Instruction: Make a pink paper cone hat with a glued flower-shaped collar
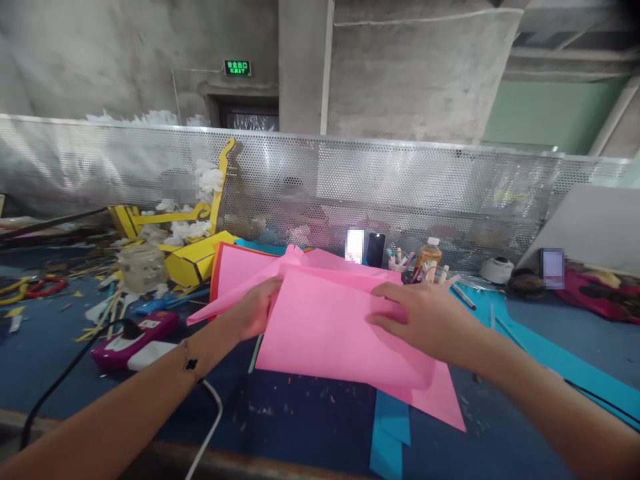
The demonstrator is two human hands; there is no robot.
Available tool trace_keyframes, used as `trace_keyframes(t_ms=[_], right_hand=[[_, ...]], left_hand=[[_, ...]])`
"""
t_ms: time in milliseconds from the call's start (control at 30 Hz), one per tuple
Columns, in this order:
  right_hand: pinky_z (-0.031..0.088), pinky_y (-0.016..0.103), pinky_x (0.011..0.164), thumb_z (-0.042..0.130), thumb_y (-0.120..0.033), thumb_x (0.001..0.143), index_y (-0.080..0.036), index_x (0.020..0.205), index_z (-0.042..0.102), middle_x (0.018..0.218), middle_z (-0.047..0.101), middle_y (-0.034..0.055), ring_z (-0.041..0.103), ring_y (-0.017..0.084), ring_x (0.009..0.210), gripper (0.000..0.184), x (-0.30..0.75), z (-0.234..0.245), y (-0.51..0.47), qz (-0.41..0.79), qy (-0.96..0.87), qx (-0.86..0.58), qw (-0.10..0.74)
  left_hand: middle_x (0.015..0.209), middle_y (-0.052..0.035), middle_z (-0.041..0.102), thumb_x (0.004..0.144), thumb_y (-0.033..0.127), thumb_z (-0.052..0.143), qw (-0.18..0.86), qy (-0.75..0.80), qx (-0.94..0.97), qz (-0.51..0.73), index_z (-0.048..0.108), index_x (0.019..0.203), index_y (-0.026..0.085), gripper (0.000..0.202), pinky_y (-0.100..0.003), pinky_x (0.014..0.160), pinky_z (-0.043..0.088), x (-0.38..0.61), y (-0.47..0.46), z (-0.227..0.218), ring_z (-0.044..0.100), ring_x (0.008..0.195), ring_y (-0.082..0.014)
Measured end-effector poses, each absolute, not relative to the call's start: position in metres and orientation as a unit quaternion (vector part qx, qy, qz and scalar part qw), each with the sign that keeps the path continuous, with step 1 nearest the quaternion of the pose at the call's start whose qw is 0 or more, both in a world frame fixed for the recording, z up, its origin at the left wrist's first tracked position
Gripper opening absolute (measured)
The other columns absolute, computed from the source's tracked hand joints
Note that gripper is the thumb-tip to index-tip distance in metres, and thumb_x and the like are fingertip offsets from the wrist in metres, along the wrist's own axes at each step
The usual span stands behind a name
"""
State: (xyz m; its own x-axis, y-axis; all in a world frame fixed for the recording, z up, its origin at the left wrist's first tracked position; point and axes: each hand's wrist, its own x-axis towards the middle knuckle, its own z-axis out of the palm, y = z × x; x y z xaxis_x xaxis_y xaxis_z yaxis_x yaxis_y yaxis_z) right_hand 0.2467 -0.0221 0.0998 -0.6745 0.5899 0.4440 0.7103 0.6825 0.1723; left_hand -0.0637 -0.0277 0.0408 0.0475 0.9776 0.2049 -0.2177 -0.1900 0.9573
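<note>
We have both hands on a big pink sheet (325,333), which lies at the middle of the blue table (300,433) in front of us. Our left hand (255,308) is at its left edge with the fingers running behind the paper — we cannot tell whether they pinch it. Our right hand (425,317) lies across the upper right part, thumb and forefinger spread apart, their tips on the pink face. The sheet bends round at its lower right, and a pink corner (443,397) sticks out from under it, above some blue strips (390,427) near the table's front edge.

Left of the sheet we see more pink paper with an orange-red sheet (216,277) peeping out behind it. Near our left forearm, which wears a bracelet (191,364), is a purple power strip (160,325); past that stand a clear jar (143,267) and a yellow box (195,263), with yellow cut-outs (183,216) behind. Beyond the pink paper we have a dark phone (376,250) and a bottle (430,255) with a white cap. A long blue sheet (543,350) stretches along our right — partly covered by our forearm.
</note>
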Motion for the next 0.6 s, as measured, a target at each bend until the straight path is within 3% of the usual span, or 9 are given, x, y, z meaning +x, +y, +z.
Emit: trace_keyframes(t_ms=[67,200,367,533,600], right_hand=[[0.051,0.037,0.063,0.061,-0.049,0.095,-0.028,0.121,0.071,0.092,0.08,0.0066,0.075,0.03,0.081,0.035,0.24,0.099,-0.008,-0.151,-0.89,-0.396,0.166],[0.056,0.042,0.067,0.059,-0.049,0.096,-0.029,0.127,0.069,0.108,0.081,0.0069,0.076,0.034,0.093,0.039,0.23,0.096,0.005,-0.136,-0.886,-0.407,0.174],[0.06,0.048,0.074,0.058,-0.05,0.096,-0.029,0.125,0.069,0.119,0.078,0.0052,0.074,0.034,0.099,0.038,0.222,0.096,0.004,-0.145,-0.885,-0.399,0.194],[0.053,0.054,0.104,0.06,-0.04,0.096,-0.022,0.126,0.066,0.136,0.067,0.0109,0.065,0.033,0.122,0.036,0.243,0.098,0.006,-0.173,-0.884,-0.335,0.276],[0.052,0.057,0.104,0.063,-0.044,0.094,-0.023,0.13,0.064,0.146,0.06,0.0128,0.061,0.036,0.128,0.043,0.258,0.096,0.011,-0.146,-0.867,-0.354,0.318]], left_hand=[[0.091,-0.0125,0.082,0.082,0.045,0.072,0.568,0.367,0.464,0.572,0.074,0.102,0.013,0.038,-0.044,0.08,0.062,-0.061,-0.029,0.042,0.077,0.091,-0.0344],[0.103,-0.0127,0.081,0.083,0.059,0.071,0.546,0.319,0.497,0.594,0.074,0.109,0.015,0.051,-0.045,0.091,0.058,-0.061,-0.028,0.04,0.074,0.106,-0.0364],[0.093,-0.0086,0.081,0.072,0.037,0.09,0.483,0.378,0.561,0.556,0.075,0.098,0.014,0.037,-0.036,0.074,0.058,-0.064,-0.03,0.037,0.075,0.082,-0.0268],[0.087,-0.0072,0.081,0.069,0.035,0.091,0.5,0.377,0.519,0.582,0.074,0.093,0.014,0.037,-0.034,0.073,0.06,-0.064,-0.035,0.045,0.074,0.077,-0.0231],[0.085,-0.0073,0.08,0.067,0.034,0.092,0.508,0.372,0.51,0.586,0.075,0.093,0.014,0.037,-0.034,0.071,0.06,-0.065,-0.035,0.047,0.074,0.074,-0.0228]])
